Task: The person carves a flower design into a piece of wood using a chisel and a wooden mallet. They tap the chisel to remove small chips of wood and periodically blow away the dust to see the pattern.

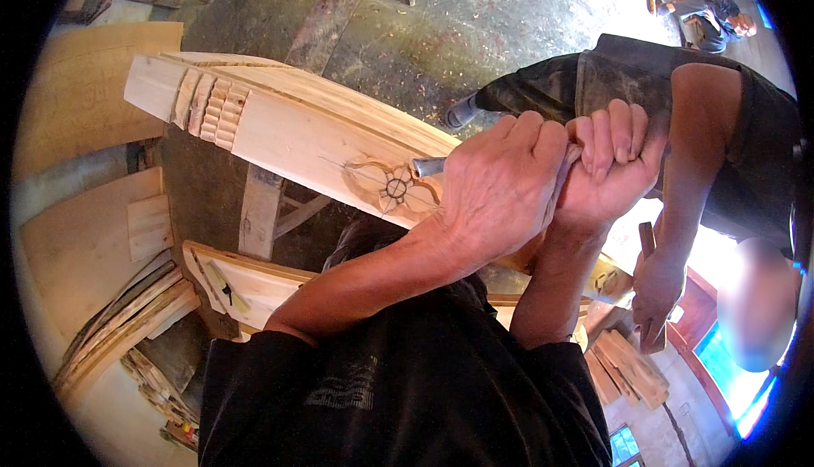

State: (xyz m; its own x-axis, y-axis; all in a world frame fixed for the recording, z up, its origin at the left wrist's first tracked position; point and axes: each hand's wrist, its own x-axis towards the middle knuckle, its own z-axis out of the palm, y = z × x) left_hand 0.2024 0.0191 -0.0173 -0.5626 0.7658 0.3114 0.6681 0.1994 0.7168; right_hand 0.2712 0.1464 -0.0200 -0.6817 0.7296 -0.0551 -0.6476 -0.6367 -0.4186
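Observation:
A long pale wooden beam lies across the view, with rows of rounded notches cut near its left end. On its face is a partly carved flower with pencil lines around it. My left hand is closed round a gouge, whose metal end points left at the flower's edge. Just right of it, my right hand has its fingers curled, closed round the rear of the gouge. Most of the handle is hidden by my hands.
At the right stands a co-worker in dark clothes, one hand holding a wooden tool. Another person is far off. Another board lies nearer me. Stacked planks stand left; wood chips litter the floor.

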